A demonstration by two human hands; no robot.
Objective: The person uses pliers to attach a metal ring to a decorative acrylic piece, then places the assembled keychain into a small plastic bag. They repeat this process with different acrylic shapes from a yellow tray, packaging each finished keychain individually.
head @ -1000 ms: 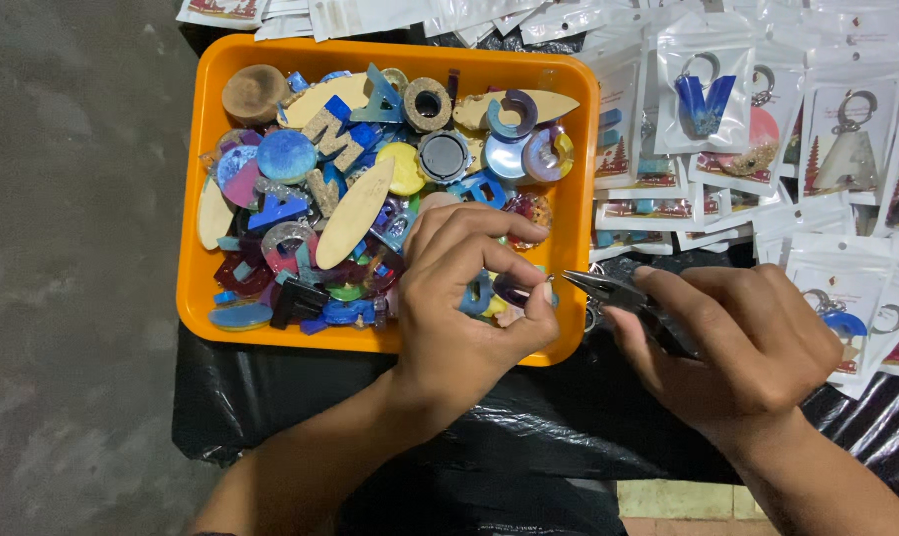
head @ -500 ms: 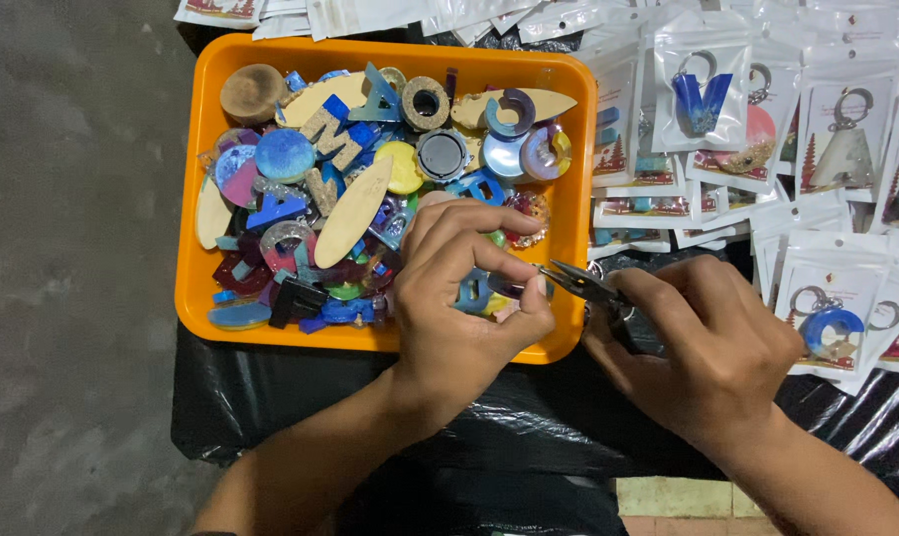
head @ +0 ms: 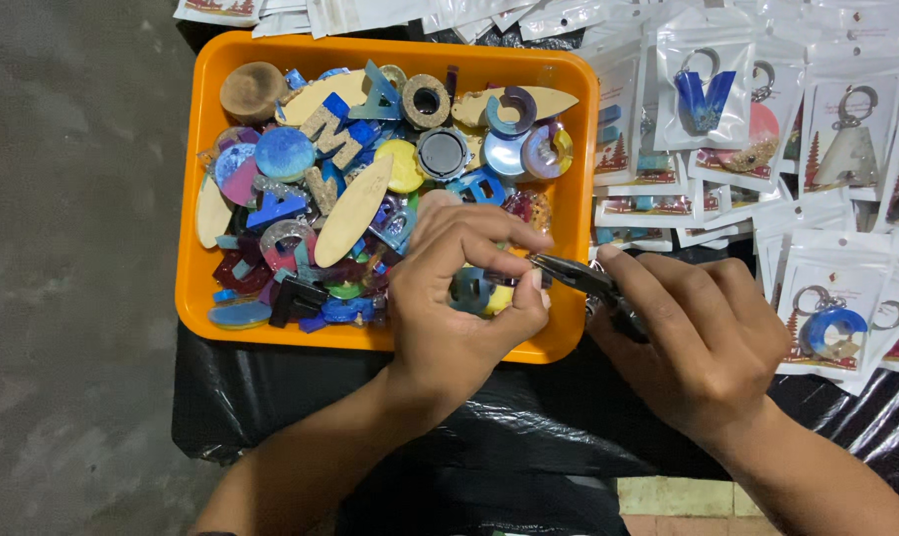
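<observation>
Resin letters and discs are heaped in the orange tray (head: pixel 193 288), where a blue charm (head: pixel 469 291), half hidden, is pinched by the left hand (head: pixel 459 298) and pliers (head: pixel 580 280) are clasped in the right hand (head: pixel 703 342).

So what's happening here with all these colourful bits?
A person works over an orange tray heaped with colourful resin letters and shapes. The left hand pinches a small blue and yellow piece above the tray's near corner. The right hand grips small dark pliers, their tip at that piece. Packaged keychains lie spread out on the right.
</observation>
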